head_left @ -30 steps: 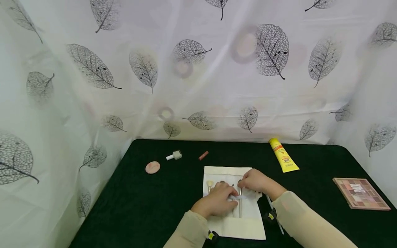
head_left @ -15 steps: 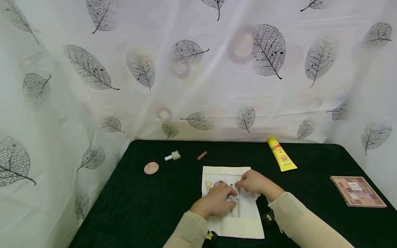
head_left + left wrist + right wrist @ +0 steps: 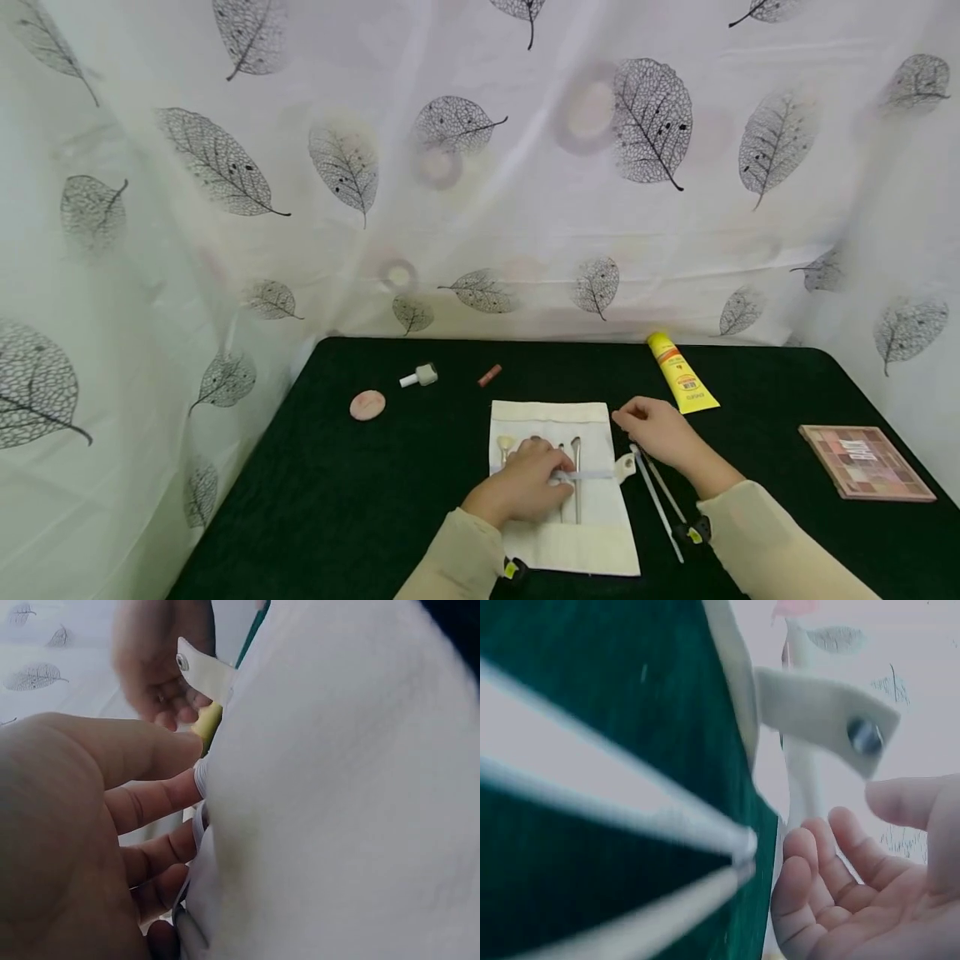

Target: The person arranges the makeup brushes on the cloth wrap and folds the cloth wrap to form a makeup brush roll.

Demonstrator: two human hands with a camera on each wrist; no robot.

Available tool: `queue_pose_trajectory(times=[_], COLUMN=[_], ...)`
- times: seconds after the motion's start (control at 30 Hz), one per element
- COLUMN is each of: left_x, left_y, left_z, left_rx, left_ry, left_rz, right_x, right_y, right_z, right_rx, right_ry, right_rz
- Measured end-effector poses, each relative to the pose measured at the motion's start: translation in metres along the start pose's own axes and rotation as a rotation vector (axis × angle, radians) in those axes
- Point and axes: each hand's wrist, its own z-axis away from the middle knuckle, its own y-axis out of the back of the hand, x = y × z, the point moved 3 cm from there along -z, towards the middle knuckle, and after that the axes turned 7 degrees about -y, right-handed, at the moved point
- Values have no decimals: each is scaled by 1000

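On the table lies a white brush roll with several makeup brushes in it. A pale brush head shows at its left, and a silver-handled brush lies under the white elastic band. My left hand rests on the roll, thumb and index finger spread either side of the band; in the left wrist view its fingertips touch the ridged elastic. My right hand hovers just right of the roll, fingers loosely bent and holding nothing. Near it is the roll's snap strap.
Two slim sticks, a white one and a beige one, lie right of the roll. Behind are a yellow tube, a small reddish tube, a small bottle and a pink oval. A palette lies far right.
My right hand has let go of the silver-handled brush's top and moved right, off the roll. The brush and the snap strap now show. My left hand stays in place.
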Motion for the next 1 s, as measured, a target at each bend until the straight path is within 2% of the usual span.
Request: queue_pose_trajectory(times=[0.17,0.37,0.63,0.8,1.0], left_x=[4,9,13,18,22], left_y=[1,0,-4,-9,-10], left_z=[1,2,3,1,0], left_rx=[24,38,53,28,7], left_ry=[-1,-16,-38,-23,3], left_rz=[-30,-66,-135,-202,-189], right_x=[15,28,33,33,28], right_y=[15,20,14,9,10], right_z=[4,9,11,12,12], right_rx=[-23,-81,-120,-117,-130], right_ry=[-61,-128,-122,-113,-132], right_rz=[51,89,103,128,171])
